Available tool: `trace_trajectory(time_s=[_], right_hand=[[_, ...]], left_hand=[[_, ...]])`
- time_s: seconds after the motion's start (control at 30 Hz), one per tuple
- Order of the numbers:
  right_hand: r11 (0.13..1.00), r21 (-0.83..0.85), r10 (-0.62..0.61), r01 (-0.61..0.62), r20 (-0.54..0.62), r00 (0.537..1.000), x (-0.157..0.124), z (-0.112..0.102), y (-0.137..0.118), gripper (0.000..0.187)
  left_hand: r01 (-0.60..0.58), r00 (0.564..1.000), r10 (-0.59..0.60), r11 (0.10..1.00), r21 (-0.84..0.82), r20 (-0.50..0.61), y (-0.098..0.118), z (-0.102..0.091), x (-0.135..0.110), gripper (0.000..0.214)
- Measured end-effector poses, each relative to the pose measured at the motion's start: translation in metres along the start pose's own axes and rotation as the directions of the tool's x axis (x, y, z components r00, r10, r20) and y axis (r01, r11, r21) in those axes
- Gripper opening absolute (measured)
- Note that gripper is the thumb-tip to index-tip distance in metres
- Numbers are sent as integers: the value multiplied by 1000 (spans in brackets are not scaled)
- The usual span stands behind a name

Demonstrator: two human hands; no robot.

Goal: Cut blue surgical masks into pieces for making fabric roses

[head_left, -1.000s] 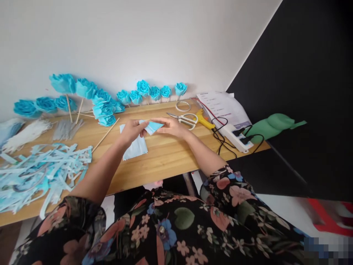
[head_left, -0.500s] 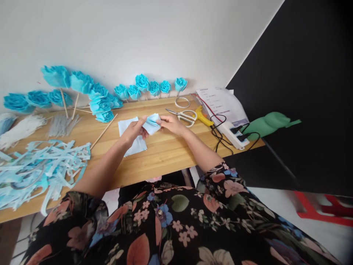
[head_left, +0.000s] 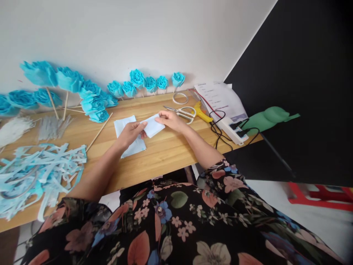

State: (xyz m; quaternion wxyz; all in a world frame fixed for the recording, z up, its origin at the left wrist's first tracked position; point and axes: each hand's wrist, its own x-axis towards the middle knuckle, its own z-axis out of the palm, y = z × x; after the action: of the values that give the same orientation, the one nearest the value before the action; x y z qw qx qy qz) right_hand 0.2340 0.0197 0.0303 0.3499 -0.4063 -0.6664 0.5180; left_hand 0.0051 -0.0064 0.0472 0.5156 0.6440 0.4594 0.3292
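From here I see one small, flat, four-cornered pale piece (head_left: 153,127), bluish white, at the frame's centre, pinched by both the left hand (head_left: 131,133) and the right hand (head_left: 171,120). One light blue sheet (head_left: 134,148) lies beneath, on the tabletop (head_left: 162,158). Six blue flowers (head_left: 150,84) line upper centre; two black plugs (head_left: 234,126) fill sockets in one white power strip (head_left: 230,133), right of centre.
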Motion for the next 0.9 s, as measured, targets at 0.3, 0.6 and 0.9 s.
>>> trace_trajectory(time_s=[0.3,0.6,0.9], right_hand=[[889,-444,128,-111,9,992,0,-2,2,23],[678,-716,168,-164,-67,984,-1,9,-14,19],[442,-895,55,-53,-33,998,-1,31,-66,29]], left_hand=[[-24,973,37,998,61,-227,-16,-35,-12,26],[-113,900,103,994,3,-424,-31,-43,-14,25],[-135,807,52,986,-99,-588,-40,-50,-6,25]])
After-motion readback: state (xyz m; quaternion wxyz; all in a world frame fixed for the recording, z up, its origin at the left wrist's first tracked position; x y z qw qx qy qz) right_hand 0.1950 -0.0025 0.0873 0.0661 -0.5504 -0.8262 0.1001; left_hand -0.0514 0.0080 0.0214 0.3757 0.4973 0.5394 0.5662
